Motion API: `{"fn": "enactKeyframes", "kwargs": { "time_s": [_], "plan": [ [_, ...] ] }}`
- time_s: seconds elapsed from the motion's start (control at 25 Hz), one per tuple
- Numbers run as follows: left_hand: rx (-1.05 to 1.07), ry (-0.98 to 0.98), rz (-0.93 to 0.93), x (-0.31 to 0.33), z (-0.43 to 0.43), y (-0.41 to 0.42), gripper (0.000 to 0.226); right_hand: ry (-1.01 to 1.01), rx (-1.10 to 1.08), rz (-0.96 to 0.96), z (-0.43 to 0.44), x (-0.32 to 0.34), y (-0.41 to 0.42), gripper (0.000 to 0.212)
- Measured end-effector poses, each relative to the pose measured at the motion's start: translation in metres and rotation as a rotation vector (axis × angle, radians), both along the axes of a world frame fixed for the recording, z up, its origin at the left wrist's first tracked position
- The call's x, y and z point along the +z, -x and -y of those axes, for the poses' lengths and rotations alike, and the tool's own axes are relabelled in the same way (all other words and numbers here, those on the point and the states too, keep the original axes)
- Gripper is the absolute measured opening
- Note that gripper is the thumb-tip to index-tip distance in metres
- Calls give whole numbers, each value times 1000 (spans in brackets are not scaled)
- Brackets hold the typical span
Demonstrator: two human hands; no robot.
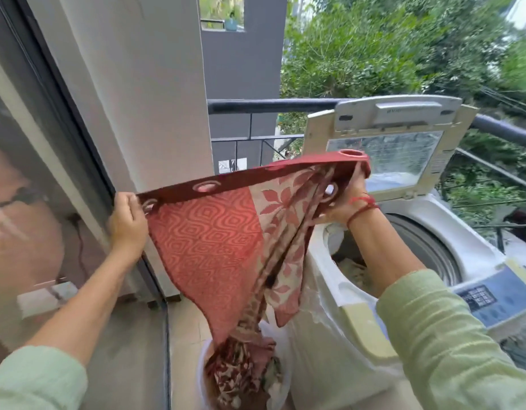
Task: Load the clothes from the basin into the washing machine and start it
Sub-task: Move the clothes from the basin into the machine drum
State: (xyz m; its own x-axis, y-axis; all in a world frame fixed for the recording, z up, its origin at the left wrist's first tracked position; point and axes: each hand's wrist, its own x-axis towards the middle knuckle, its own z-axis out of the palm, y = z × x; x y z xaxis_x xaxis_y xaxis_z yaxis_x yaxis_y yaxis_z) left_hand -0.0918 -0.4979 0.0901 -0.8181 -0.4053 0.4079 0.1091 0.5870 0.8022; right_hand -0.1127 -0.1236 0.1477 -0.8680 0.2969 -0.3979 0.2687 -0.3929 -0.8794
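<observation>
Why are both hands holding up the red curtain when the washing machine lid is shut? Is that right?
No, one thing is wrong. The head view shows the lid of the washing machine standing open, tipped up at the back. Both the left hand and the right hand do hold up the red curtain.

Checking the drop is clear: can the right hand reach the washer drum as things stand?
Probably yes. The lid stands open, and the right hand, gripping the curtain, is by the rim of the drum with nothing between them.
</observation>
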Motion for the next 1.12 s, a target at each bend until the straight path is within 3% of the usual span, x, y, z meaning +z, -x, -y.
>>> {"fn": "enactKeyframes", "kwargs": {
  "time_s": [0.08, 0.16, 0.2, 0.32, 0.44, 0.52, 0.64, 0.76, 0.84, 1.0, 1.12],
  "plan": [
    [65, -44, -111, 38, -26, 5, 20, 203, -9, 12, -10, -5, -10, 78],
    [88, -39, -234, 69, -47, 12, 28, 138, -131, -115, -26, 8, -10, 67],
    [80, -8, -276, 84, -58, 14, 29, -14, -189, -230, -35, 21, -9, 62],
    [40, 104, -389, 120, -95, 33, 21, -872, -286, -623, -75, 60, 1, 60],
    [70, 265, -503, 143, -144, 46, 28, -1441, -423, -926, -124, 92, 0, 38],
    [115, 350, -532, 151, -182, 51, 32, -1692, -480, -995, -170, 110, 2, 35],
    [79, 379, -564, 154, -252, 53, 23, -1865, -523, -1037, -248, 115, 5, 40],
    [-92, 496, -517, 126, -337, 61, 26, -2008, -405, -935, -302, 75, 14, 46],
    [-197, 601, -325, 92, -388, 66, 33, -2041, -198, -740, -320, 32, 23, 41],
    [-286, 829, 69, 6, -440, 65, 47, -1870, 344, -192, -338, -45, 42, 31],
    [-328, 978, 326, -51, -444, 50, 47, -1845, 554, -107, -348, -97, 36, 24]
  ]
}}
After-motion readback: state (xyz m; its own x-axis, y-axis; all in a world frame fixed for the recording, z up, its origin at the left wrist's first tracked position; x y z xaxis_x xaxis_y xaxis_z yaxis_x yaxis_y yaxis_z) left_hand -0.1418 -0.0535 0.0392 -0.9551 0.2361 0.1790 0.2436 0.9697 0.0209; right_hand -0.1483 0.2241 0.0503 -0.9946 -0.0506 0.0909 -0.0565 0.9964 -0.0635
